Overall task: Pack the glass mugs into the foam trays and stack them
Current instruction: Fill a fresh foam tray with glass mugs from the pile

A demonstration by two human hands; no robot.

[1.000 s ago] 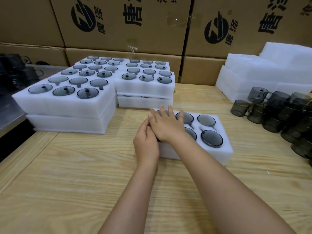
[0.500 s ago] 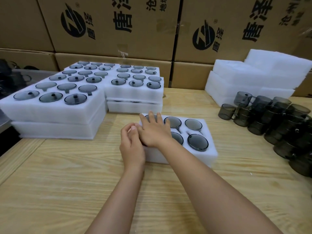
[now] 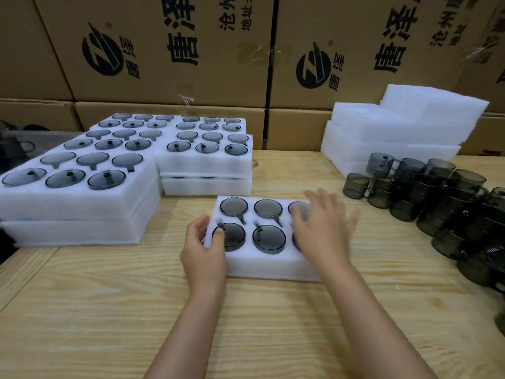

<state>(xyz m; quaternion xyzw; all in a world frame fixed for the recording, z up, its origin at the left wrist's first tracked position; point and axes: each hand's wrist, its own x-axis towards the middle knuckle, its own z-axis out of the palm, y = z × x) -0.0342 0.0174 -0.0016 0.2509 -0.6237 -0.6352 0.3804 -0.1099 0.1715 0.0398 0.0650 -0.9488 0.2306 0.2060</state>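
Big brown boxes (image 3: 164, 50) with black writing make a wall at the back. A wide wood table (image 3: 109, 310) sits in front of them. On the left of the table are the full trays (image 3: 82, 203), white foam ones piled two high, with dark glass mugs set down in their round holes. At the back right is a foam pile (image 3: 396, 127), white and plain, with nothing in it. Just in front of that pile, the loose mugs (image 3: 437, 203) stand in a crowd along the right edge, some on top of others. In the middle of the table, near the person, lies one tray (image 3: 262, 266) flat on the wood. It has two rows of three holes, and a mug (image 3: 269, 237) fills each hole that shows. The left hand (image 3: 203, 253) grips the tray's left end, fingers curled round the edge and thumb on top by the near left mug. The right hand (image 3: 325, 231) is blurry, its fingers spread wide over the right end of the tray, hiding the two mugs there. It holds nothing, and I cannot tell if it touches the foam.
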